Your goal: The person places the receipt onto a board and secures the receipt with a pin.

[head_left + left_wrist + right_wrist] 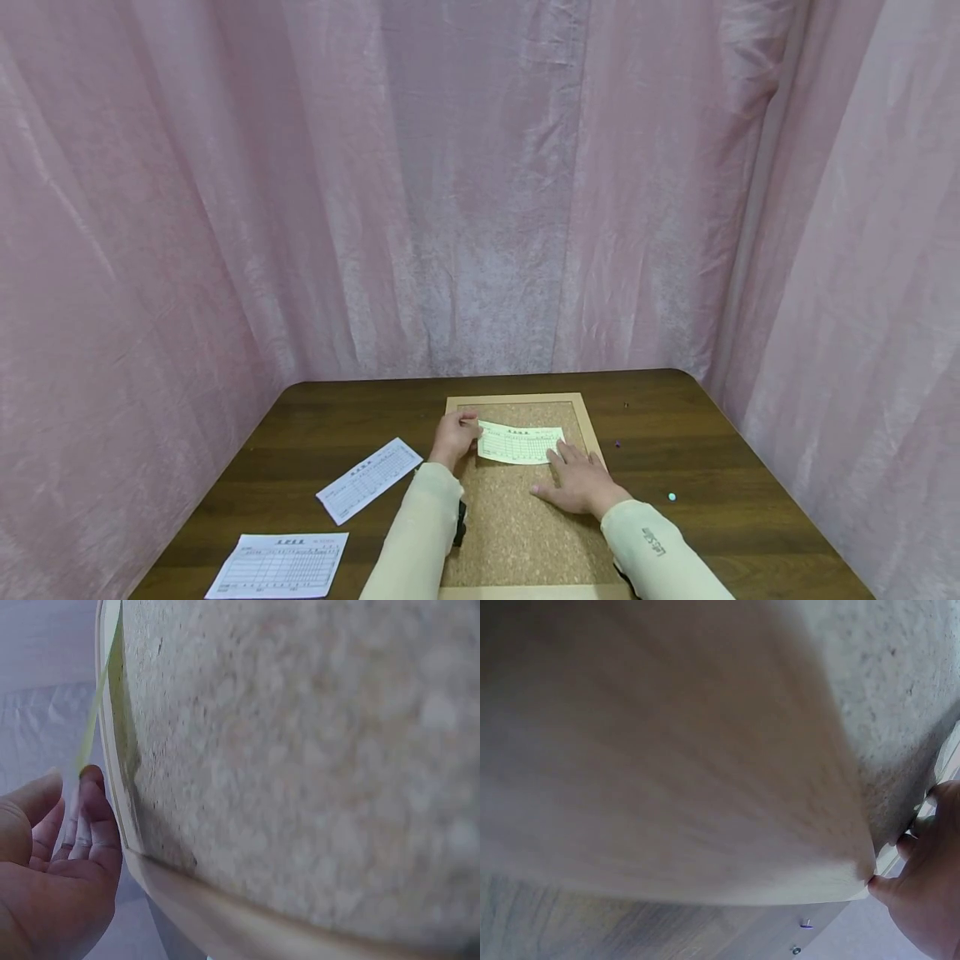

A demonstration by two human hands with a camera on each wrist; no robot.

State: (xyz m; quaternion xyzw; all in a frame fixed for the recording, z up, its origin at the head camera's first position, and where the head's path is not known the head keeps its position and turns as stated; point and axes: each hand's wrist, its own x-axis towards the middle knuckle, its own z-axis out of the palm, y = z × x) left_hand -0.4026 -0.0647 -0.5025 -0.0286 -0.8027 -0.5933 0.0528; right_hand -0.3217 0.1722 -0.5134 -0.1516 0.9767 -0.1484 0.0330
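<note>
A pale yellow-green printed slip (517,447) lies across the upper part of a wood-framed corkboard (536,542), its left end raised off the cork in the left wrist view. My left hand (454,437) is at that left end. There the index fingertip touches the slip's edge, while the thumb (45,796) stands apart from it. With fingers spread, my right hand (576,482) rests over the board, fingertips at the slip's right end. In the right wrist view its fingers (928,859) reach down by the frame and the slip.
Left of the board on the dark wooden table (300,450) lie a slanted white printed slip (369,481) and, nearer, another white form (279,567). To the right are a teal pin (672,497), a purple pin (617,443) and a small dark piece (626,405). Pink curtains (480,208) surround the table.
</note>
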